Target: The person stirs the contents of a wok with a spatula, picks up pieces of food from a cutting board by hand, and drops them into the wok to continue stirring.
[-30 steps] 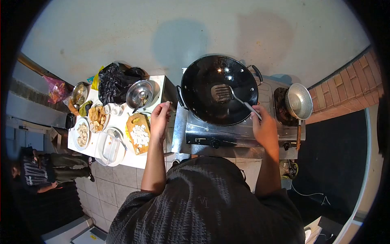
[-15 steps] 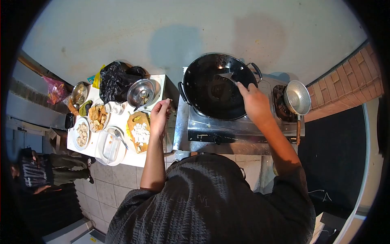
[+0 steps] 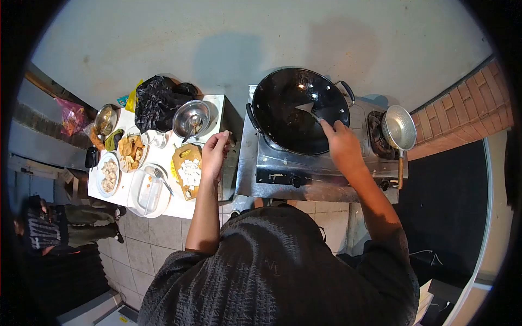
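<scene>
My right hand (image 3: 345, 142) is wrapped round the handle of a metal spatula (image 3: 306, 108), whose blade is over the inside of a large black wok (image 3: 283, 130). The wok sits on a steel gas stove (image 3: 321, 169) and has a dark, shiny inside. My left hand (image 3: 216, 152) is raised between the table and the stove, thumb and fingers pinched together. A small pale bit may show at its fingertips, too small to name. Nearest to it is a wooden cutting board (image 3: 191, 191) with white cut pieces (image 3: 190, 173) on it.
A dented metal saucepan (image 3: 401, 127) with a wooden handle stands on the right burner. On the white table (image 3: 215, 108) are a steel bowl (image 3: 191, 116), a black plastic bag (image 3: 154, 106), plates of food and a clear container (image 3: 145, 191). Another person (image 3: 54, 225) is at far left.
The wok now appears tilted, its near side higher, and the spatula blade has shifted slightly right. My left hand stays pinched in nearly the same place. The view has moved slightly.
</scene>
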A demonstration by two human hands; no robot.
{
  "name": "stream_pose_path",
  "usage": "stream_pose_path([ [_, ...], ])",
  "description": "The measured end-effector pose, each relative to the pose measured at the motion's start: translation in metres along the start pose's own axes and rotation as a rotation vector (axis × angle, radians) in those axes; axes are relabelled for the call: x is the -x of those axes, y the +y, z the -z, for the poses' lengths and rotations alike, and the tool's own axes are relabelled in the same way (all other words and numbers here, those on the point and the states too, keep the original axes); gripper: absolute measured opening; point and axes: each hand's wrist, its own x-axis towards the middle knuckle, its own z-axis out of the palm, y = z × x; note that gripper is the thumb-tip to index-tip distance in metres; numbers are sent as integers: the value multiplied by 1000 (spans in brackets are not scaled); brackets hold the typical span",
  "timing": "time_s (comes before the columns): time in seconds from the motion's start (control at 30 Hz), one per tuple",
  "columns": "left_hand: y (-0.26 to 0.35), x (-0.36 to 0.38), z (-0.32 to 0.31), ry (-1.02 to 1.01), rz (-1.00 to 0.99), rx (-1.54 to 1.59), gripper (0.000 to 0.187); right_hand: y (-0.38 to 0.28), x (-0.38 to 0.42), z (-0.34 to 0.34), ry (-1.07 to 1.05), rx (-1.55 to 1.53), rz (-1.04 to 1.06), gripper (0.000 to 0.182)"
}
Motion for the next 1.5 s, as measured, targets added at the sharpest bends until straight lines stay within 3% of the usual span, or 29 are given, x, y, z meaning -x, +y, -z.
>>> stream_pose_path([
  [0.67, -3, 2, 1, -61, 54, 4, 21, -18, 17, 31, -116, -42, -61, 45],
  [0.83, -3, 2, -1, -54, 57, 16, 25, -20, 20, 37, -125, -98, -99, 36],
  [0.93, -7, -1, -2, -55, 54, 31, 24, -23, 22, 41, -145, -37, -89, 43],
  [1.5, -2, -4, -11, -117, 56, -11, 26, -30, 26, 74, -141, -85, -101, 36],
])
